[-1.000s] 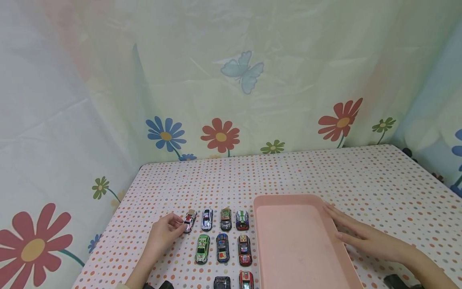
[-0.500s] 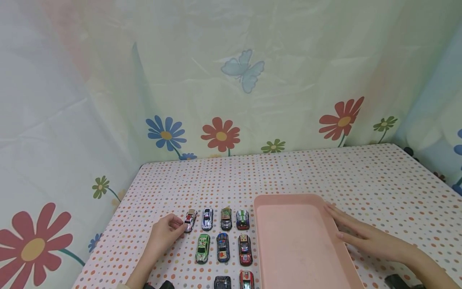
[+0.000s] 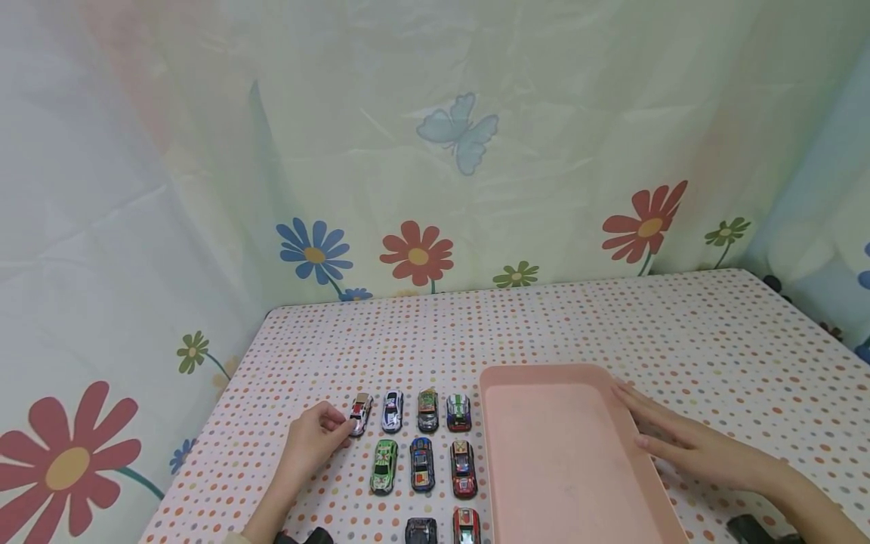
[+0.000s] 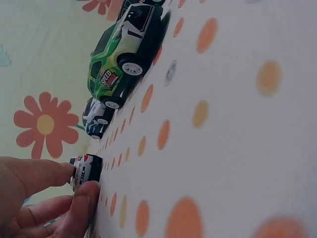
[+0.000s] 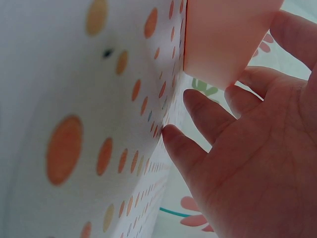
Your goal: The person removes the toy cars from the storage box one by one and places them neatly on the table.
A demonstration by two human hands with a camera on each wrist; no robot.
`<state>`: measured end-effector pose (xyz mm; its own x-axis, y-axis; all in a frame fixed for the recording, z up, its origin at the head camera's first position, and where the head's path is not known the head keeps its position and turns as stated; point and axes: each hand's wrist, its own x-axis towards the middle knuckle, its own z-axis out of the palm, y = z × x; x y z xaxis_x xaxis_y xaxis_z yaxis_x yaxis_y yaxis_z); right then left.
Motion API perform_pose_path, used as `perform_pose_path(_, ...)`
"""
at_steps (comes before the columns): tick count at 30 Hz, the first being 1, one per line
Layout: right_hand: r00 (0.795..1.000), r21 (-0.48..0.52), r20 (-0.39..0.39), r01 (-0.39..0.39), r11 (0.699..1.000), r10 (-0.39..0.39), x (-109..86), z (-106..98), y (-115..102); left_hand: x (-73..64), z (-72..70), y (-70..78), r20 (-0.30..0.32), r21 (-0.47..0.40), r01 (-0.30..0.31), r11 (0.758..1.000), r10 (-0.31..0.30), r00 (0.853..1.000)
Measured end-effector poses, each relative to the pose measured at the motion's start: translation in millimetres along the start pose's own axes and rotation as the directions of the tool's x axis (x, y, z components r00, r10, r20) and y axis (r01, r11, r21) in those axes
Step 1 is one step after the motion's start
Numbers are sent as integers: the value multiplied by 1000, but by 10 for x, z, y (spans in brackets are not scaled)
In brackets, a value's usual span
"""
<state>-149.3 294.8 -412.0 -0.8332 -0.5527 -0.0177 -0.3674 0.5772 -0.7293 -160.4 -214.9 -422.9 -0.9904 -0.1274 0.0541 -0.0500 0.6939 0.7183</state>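
My left hand pinches a small white, red and tan toy car at the left end of the back row. In the left wrist view, thumb and fingers grip the same car, which sits on the table. Next to it stands a white and blue toy car, and a green toy car is nearer to me. My right hand touches the right rim of the pink tray with straight fingers. In the right wrist view its fingertips rest against the tray's side.
Other toy cars stand in rows left of the tray, among them a blue one, a red one and a black one. The dotted tablecloth reaches back to a flowered curtain.
Both hands and the cars keep their places. The whole view has shifted only very slightly.
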Motion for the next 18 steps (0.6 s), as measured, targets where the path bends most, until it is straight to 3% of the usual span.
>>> perform_pose_path(7, 999, 77, 41, 19, 997, -22, 12, -13, 37, 2, -95, -32, 47, -16, -46, 999, 46, 998)
perform_pose_path(12, 999, 47, 44, 8, 999, -10, 7, -17, 48, 33, -255, -39, 17, 16, -77, 997, 77, 997)
perform_pose_path(15, 999, 25, 44, 7, 1000, -9, 1, -41, 41, 75, -356, -32, 3, 64, -130, 989, 130, 991)
perform_pose_path(18, 998, 29, 58, 15, 999, -17, 5, -95, 26, 117, -452, -29, 19, 99, -214, 972, 213, 977)
